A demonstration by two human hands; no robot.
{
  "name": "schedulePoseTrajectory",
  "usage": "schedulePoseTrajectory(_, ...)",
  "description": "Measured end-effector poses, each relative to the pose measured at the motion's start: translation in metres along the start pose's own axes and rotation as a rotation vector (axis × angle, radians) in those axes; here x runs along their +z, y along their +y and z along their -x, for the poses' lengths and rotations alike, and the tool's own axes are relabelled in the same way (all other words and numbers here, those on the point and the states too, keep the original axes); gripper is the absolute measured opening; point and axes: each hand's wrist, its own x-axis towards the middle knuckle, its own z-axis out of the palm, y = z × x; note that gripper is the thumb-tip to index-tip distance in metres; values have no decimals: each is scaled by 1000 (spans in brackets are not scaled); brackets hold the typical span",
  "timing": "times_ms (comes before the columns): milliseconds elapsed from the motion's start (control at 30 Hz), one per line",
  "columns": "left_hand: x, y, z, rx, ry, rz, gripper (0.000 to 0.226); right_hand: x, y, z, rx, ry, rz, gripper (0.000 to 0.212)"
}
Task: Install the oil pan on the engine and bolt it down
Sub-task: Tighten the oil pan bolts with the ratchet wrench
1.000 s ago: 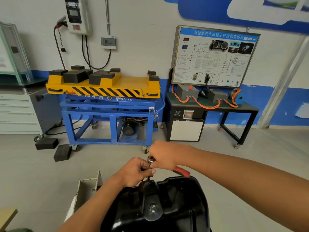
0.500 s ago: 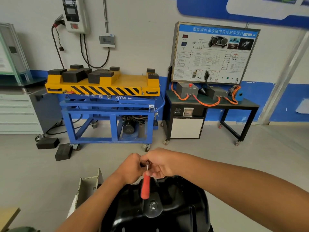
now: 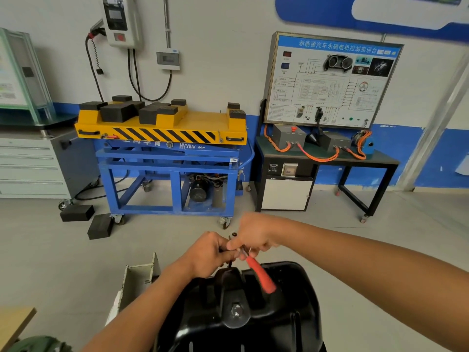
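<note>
Oil pan (image 3: 253, 318), black and glossy, sits low right in front of the person with a bolt head (image 3: 236, 310) on its raised hump; what it rests on is out of sight. At its far rim the left hand (image 3: 208, 252) has its fingers curled round the metal end of a red-handled tool (image 3: 261, 275), and the right hand (image 3: 256, 235) pinches the shank just above the red grip, which slants down over the pan. Beyond, on the floor (image 3: 63, 262), stand a blue cart (image 3: 167, 171) and a training board (image 3: 332, 80).
</note>
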Motion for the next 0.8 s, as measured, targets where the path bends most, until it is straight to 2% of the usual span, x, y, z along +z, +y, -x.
schedulePoseTrajectory(100, 2, -2, -2, -17, 9, -19, 43, -10, -3, 6, -122, 16, 397, 24)
schedulePoseTrajectory(200, 2, -3, -3, -23, -26, -49, 35, -13, -1, 7, -296, 113, 771, 21)
schedulePoseTrajectory(300, 2, -4, -4, -23, -32, -36, 37, -13, 4, 3, -440, 214, 913, 11)
schedulePoseTrajectory(433, 2, -6, -3, -28, -35, 3, 33, -11, 6, -3, -622, 230, 1038, 30)
schedulePoseTrajectory(500, 2, -9, -2, -34, -37, 19, 31, -11, 5, -4, -691, 235, 1111, 30)
schedulePoseTrajectory(600, 3, -11, -3, -37, -48, 30, 31, -13, 4, -4, -682, 258, 1204, 25)
schedulePoseTrajectory(733, 3, -13, -4, -38, -55, 41, 27, -9, 0, -1, -555, 301, 1318, 15)
schedulePoseTrajectory(800, 4, -14, -5, -44, -55, 48, 27, -8, -1, 1, -488, 299, 1323, 21)
